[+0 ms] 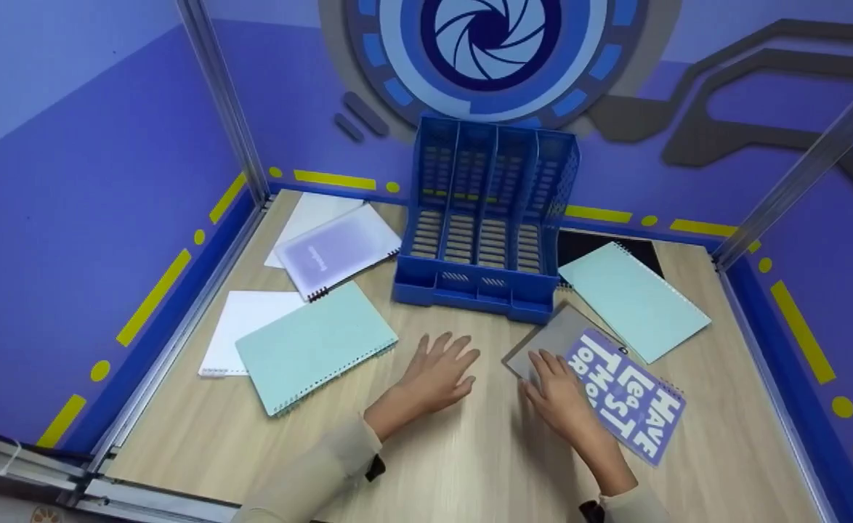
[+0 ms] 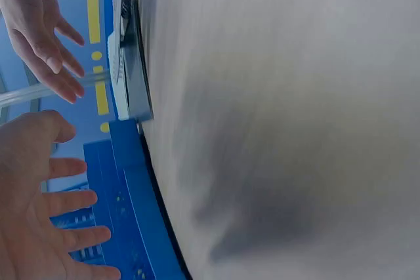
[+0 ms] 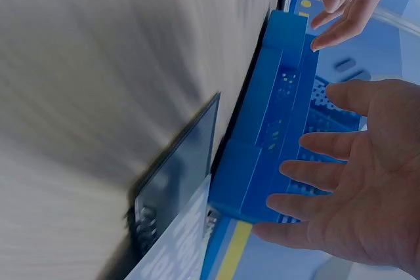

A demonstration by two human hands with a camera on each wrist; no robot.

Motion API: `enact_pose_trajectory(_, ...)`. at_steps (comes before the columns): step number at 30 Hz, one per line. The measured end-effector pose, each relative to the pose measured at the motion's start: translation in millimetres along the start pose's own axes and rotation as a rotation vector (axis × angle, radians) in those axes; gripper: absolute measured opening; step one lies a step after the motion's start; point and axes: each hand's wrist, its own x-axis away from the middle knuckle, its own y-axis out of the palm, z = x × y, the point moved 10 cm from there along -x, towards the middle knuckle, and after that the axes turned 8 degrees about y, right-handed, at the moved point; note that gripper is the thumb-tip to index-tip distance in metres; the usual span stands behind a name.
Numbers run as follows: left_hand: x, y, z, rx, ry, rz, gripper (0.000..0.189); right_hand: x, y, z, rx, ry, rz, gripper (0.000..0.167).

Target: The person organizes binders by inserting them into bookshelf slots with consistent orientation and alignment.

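Note:
My left hand [image 1: 432, 378] hovers over the middle of the table with its fingers spread, holding nothing. The left wrist view shows the same hand [image 2: 39, 201] apart from the tabletop. My right hand [image 1: 559, 392] is above the left edge of a purple notebook with white lettering [image 1: 630, 399], its fingers extended. In the right wrist view that hand [image 3: 354, 175] is apart from the notebooks and grips nothing. Under the purple notebook lies a grey notebook [image 1: 535, 347]. A blue four-slot file rack [image 1: 477, 287] stands beyond both hands.
Left of the rack lie a mint spiral notebook [image 1: 317, 349], a lilac notebook [image 1: 339, 250] and white notebooks [image 1: 234, 319]. Another mint notebook [image 1: 637, 305] lies at the right, partly over a black item [image 1: 615, 250]. Purple walls [image 1: 107, 203] enclose the table.

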Motion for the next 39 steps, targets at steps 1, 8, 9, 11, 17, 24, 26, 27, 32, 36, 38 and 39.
enact_pose_trajectory(1,-2.2,1.8,5.5,0.001,0.02,-0.006,0.046,1.2,-1.5,3.0,0.001,0.002,0.009,0.052)
enact_pose_trajectory(8,-23.4,8.4,42.1,-0.014,0.107,0.003,0.04,11.0,-16.8,28.8,-0.046,0.026,0.06,0.047)
enact_pose_trajectory(9,-27.3,8.8,46.6,-0.014,0.111,0.003,0.039,12.1,-18.2,33.9,-0.054,0.039,0.055,0.046)
enact_pose_trajectory(11,-36.2,10.2,54.6,-0.006,0.115,-0.007,0.038,13.6,-19.7,45.2,-0.065,0.076,0.029,0.045)
enact_pose_trajectory(17,-62.5,15.7,74.3,0.007,0.126,-0.031,0.036,23.0,-22.7,82.4,-0.081,0.213,-0.076,0.049)
enact_pose_trajectory(24,-93.4,17.8,95.8,-0.03,0.141,-0.05,0.035,34.4,-36.9,121.1,-0.069,0.306,-0.109,0.053)
enact_pose_trajectory(26,-102.4,15.6,101.6,-0.041,0.145,-0.053,0.034,35.2,-41.0,131.8,-0.066,0.333,-0.112,0.054)
enact_pose_trajectory(27,-107.0,14.4,104.8,-0.045,0.148,-0.053,0.034,35.2,-43.2,137.1,-0.064,0.343,-0.11,0.054)
enact_pose_trajectory(32,-128.0,14.5,117.6,-0.04,0.153,-0.065,0.035,33.6,-56.8,160.4,-0.041,0.384,-0.084,0.054)
enact_pose_trajectory(36,-143.7,21.0,122.1,-0.04,0.142,-0.092,0.037,30.5,-65.5,173.9,-0.047,0.404,-0.071,0.055)
enact_pose_trajectory(38,-152.0,25.5,123.0,-0.048,0.134,-0.123,0.038,28.9,-65.4,181.0,-0.059,0.422,-0.087,0.056)
enact_pose_trajectory(39,-156.3,28.2,122.9,-0.049,0.13,-0.142,0.04,28.0,-64.6,184.4,-0.064,0.431,-0.097,0.057)
